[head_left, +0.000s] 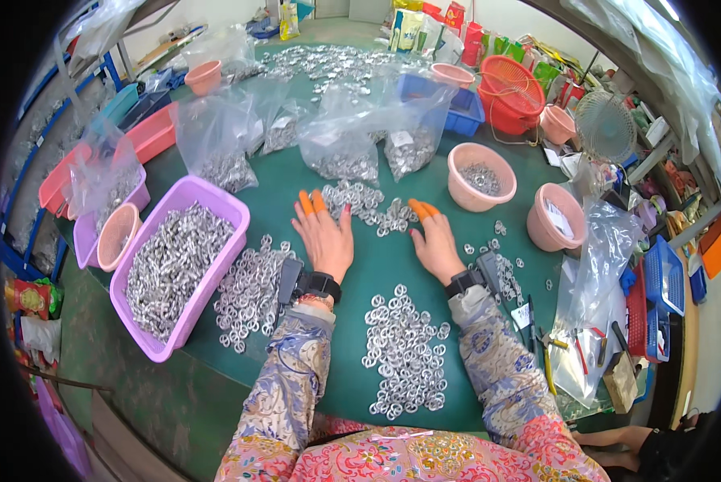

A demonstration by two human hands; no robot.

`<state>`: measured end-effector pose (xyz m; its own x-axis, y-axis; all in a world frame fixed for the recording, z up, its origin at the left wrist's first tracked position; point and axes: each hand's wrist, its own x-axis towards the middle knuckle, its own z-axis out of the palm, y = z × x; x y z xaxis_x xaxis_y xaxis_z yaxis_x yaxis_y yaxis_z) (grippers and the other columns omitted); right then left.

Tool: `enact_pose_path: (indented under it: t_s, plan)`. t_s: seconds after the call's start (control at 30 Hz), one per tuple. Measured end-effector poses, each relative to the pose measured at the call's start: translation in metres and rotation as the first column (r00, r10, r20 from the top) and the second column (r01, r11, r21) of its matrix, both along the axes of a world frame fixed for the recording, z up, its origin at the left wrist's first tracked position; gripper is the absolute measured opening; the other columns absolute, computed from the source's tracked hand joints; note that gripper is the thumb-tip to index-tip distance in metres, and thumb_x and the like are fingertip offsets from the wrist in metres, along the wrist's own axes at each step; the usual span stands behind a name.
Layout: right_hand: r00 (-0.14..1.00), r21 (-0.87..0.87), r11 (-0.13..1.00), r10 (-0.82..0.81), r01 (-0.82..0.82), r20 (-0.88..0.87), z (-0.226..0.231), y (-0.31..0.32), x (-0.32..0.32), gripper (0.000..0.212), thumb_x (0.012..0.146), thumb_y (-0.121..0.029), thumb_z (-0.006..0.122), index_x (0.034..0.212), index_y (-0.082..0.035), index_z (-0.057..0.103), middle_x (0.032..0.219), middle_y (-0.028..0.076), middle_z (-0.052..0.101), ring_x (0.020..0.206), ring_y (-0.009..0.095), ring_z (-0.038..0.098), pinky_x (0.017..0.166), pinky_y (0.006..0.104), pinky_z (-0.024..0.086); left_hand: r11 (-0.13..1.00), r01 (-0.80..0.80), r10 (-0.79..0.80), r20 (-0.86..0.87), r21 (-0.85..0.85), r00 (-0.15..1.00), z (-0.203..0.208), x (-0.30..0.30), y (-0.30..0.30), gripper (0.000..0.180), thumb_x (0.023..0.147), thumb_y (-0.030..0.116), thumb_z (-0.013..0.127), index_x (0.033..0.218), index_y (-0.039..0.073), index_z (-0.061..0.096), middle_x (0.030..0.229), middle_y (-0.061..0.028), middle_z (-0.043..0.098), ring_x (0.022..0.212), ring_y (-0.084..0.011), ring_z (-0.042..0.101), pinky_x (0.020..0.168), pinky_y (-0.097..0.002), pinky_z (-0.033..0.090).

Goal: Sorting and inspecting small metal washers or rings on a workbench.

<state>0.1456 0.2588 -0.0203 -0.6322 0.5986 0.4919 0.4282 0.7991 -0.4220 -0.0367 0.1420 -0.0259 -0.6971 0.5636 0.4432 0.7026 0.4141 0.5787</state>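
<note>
My left hand (327, 241) lies palm down on the green table, fingers stretched out at the left end of a small pile of silver ring-shaped metal parts (352, 198). Opposite it, my right hand (438, 251) reaches in with its fingers extended beside a smaller cluster of the same parts (397, 217). Orange finger covers sit on two fingers of each hand. Neither hand visibly grips a part. A large heap of rings (405, 353) is spread between my forearms. More rings (252, 293) lie left of my left wrist, and a few (501, 273) beyond my right wrist.
On the left stands a purple bin (240, 217) full of metal parts. Plastic bags of parts (340, 153) line the far side. Pink bowls (477, 157) (547, 233) stand at right, near pliers (547, 361) and a clear plastic sheet (589, 305). Another person's arm (618, 438) shows lower right.
</note>
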Motion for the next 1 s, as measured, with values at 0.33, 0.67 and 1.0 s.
enact_pose_path:
  t_s: [0.33, 0.67, 1.0]
  plan:
    - [0.983, -0.161, 0.974, 0.138, -0.156, -0.118, 0.009, -0.027, 0.007, 0.046, 0.083, 0.002, 0.065, 0.128, -0.001, 0.061, 0.122, 0.019, 0.06, 0.114, 0.038, 0.053, 0.1, 0.0435, 0.046, 0.88, 0.409, -0.44, 0.086, 0.242, 0.894, -0.012, 0.034, 0.022, 0.061, 0.104, 0.027, 0.049, 0.151, -0.007, 0.03, 0.158, -0.031, 0.027, 0.146, -0.0491, 0.024, 0.121, -0.0507, 0.02]
    - [0.996, -0.013, 0.997, 0.07, -0.071, -0.057, 0.025, -0.047, 0.032, 0.033, 0.081, -0.011, 0.077, 0.112, -0.004, 0.068, 0.103, 0.013, 0.059, 0.099, 0.034, 0.055, 0.087, 0.0405, 0.048, 0.856, 0.516, -0.517, -0.011, -0.042, 0.856, 0.022, 0.044, -0.065, 0.042, 0.094, 0.001, 0.054, 0.135, -0.005, 0.052, 0.144, -0.0235, 0.048, 0.137, -0.0432, 0.041, 0.117, -0.0519, 0.029]
    - [0.973, -0.089, 0.974, 0.197, -0.209, -0.124, 0.027, -0.057, 0.025, 0.024, 0.078, -0.014, 0.081, 0.099, -0.007, 0.071, 0.097, 0.008, 0.058, 0.095, 0.029, 0.055, 0.08, 0.0394, 0.047, 0.848, 0.51, -0.527, 0.142, 0.142, 0.838, 0.022, 0.05, -0.102, 0.03, 0.091, -0.004, 0.057, 0.118, 0.002, 0.065, 0.122, -0.0155, 0.064, 0.12, -0.038, 0.055, 0.107, -0.0472, 0.041]
